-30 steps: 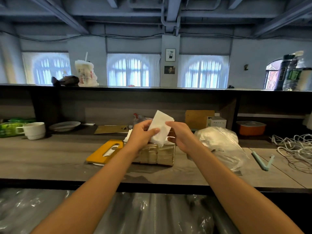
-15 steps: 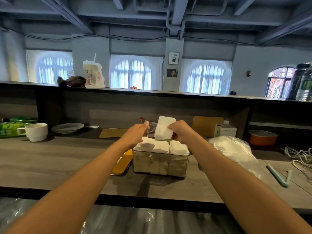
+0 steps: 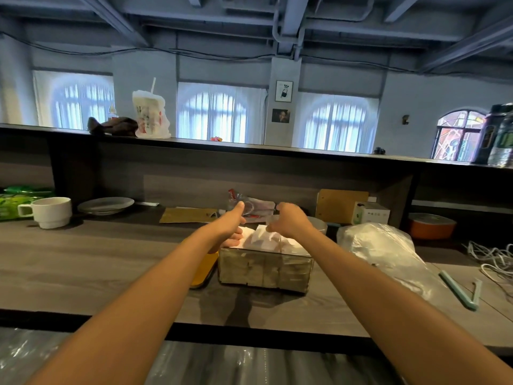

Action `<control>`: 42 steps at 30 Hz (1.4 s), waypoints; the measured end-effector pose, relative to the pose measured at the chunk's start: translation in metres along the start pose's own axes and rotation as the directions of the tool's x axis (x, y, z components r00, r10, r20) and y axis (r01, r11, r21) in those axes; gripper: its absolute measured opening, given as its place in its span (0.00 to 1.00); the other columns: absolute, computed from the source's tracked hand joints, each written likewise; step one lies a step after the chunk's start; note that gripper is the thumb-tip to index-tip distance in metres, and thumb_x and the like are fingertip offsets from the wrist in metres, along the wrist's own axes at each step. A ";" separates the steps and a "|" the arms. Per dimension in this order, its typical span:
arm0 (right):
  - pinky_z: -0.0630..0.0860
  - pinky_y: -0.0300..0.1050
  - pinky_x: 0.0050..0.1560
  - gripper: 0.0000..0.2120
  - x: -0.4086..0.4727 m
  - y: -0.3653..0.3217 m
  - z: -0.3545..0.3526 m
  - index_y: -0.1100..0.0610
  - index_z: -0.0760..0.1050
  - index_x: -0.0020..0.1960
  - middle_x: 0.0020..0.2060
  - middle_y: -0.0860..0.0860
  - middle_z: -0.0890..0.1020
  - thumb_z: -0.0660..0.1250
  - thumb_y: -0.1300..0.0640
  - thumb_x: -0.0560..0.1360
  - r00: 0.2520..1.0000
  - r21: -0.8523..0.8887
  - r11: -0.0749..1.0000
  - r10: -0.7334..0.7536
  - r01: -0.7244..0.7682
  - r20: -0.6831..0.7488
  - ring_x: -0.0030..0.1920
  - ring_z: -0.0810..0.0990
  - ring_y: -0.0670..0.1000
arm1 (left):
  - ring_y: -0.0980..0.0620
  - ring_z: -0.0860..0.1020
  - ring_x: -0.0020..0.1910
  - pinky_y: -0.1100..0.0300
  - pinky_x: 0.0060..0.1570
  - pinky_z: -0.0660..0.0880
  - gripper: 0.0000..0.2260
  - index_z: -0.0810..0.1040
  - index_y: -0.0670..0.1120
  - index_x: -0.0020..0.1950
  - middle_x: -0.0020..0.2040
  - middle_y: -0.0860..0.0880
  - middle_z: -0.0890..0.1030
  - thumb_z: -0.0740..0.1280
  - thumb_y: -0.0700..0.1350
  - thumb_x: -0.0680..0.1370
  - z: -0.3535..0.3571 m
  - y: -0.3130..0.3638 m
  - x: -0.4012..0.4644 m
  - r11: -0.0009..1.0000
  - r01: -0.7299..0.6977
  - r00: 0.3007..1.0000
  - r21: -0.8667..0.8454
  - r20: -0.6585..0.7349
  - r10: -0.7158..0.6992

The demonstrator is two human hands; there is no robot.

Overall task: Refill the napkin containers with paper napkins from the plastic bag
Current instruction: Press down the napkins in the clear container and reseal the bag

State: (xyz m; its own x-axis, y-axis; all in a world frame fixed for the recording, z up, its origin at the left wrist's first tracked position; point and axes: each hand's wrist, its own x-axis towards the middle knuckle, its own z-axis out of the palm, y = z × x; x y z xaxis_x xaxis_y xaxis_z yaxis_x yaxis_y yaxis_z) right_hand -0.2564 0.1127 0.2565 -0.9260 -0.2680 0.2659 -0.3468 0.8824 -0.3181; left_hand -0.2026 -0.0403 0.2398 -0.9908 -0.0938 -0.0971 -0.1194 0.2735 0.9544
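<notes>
Grey wood-grain counter (image 3: 83, 262) under a raised bar ledge. Left hand (image 3: 231, 227), thumb up and fingers curled, touches the white napkins (image 3: 261, 238) at the near-full clear napkin container (image 3: 265, 269); right hand (image 3: 290, 222), fingers bent downward, presses or pinches the top napkin, grip unclear. Plastic bag (image 3: 380, 245) right of the container still holds stock; judged: this container almost done, others not seen.
</notes>
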 end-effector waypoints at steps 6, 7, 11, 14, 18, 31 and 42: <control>0.68 0.48 0.67 0.24 -0.006 0.013 0.011 0.51 0.69 0.73 0.71 0.51 0.73 0.61 0.43 0.80 0.888 -0.105 0.947 -0.243 0.305 0.391 0.68 0.72 0.54 | 0.40 0.68 0.73 0.51 0.68 0.70 0.31 0.65 0.42 0.76 0.75 0.38 0.66 0.48 0.62 0.83 -0.002 -0.004 0.005 1.000 -0.001 1.000 0.016 -0.004 0.001; 0.66 0.50 0.69 0.23 -0.007 0.018 0.014 0.49 0.68 0.73 0.72 0.50 0.71 0.60 0.43 0.80 0.878 -0.082 0.952 -0.236 0.295 0.416 0.70 0.70 0.54 | 0.41 0.68 0.73 0.52 0.68 0.70 0.30 0.66 0.42 0.75 0.75 0.38 0.67 0.48 0.62 0.83 -0.002 -0.004 0.005 1.000 -0.006 1.000 0.030 0.004 0.006; 0.64 0.51 0.71 0.21 -0.006 0.026 0.018 0.47 0.69 0.73 0.73 0.49 0.69 0.60 0.44 0.81 0.862 -0.027 0.959 -0.241 0.282 0.446 0.72 0.68 0.54 | 0.43 0.68 0.73 0.52 0.69 0.67 0.30 0.70 0.44 0.73 0.76 0.40 0.67 0.46 0.62 0.83 0.001 -0.005 0.002 0.988 -0.042 0.999 0.145 0.036 0.037; 0.71 0.46 0.64 0.19 -0.011 0.026 0.008 0.52 0.74 0.69 0.67 0.52 0.76 0.62 0.48 0.81 0.906 0.126 0.958 -0.286 0.259 0.311 0.64 0.76 0.53 | 0.44 0.68 0.72 0.51 0.70 0.66 0.30 0.73 0.47 0.72 0.75 0.42 0.67 0.43 0.63 0.83 0.005 -0.004 -0.003 0.958 -0.091 0.996 0.271 0.038 0.084; 0.75 0.40 0.44 0.11 -0.012 0.046 -0.012 0.55 0.82 0.56 0.48 0.52 0.84 0.63 0.53 0.80 0.990 0.389 0.914 -0.073 0.115 -0.122 0.48 0.80 0.50 | 0.45 0.68 0.72 0.51 0.68 0.63 0.30 0.75 0.52 0.71 0.76 0.45 0.68 0.42 0.63 0.83 0.014 -0.003 -0.014 0.828 -0.245 0.967 0.505 0.068 0.245; 0.74 0.40 0.52 0.11 -0.039 0.055 -0.011 0.55 0.81 0.59 0.56 0.52 0.83 0.64 0.57 0.80 0.985 0.027 0.985 -0.173 0.172 0.018 0.53 0.80 0.51 | 0.44 0.69 0.71 0.45 0.72 0.64 0.33 0.78 0.51 0.66 0.74 0.45 0.70 0.40 0.65 0.82 0.023 -0.003 -0.015 0.861 -0.236 0.970 0.450 0.055 0.237; 0.80 0.40 0.46 0.08 -0.075 -0.057 -0.010 0.49 0.79 0.44 0.42 0.48 0.82 0.63 0.55 0.80 0.966 0.893 0.413 0.099 0.180 -0.240 0.47 0.81 0.49 | 0.46 0.73 0.67 0.47 0.68 0.68 0.30 0.79 0.47 0.62 0.68 0.46 0.75 0.42 0.61 0.84 -0.008 0.016 -0.054 0.927 -0.370 0.858 -0.054 -0.404 0.319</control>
State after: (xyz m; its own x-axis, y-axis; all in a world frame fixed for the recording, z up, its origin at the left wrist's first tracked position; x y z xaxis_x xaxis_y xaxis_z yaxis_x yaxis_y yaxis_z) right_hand -0.1652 0.0865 0.2636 -0.8925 -0.0789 0.4441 -0.4432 -0.0291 -0.8960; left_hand -0.1508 -0.0387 0.2623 -0.8624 -0.3797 0.3347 0.2592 0.2366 0.9364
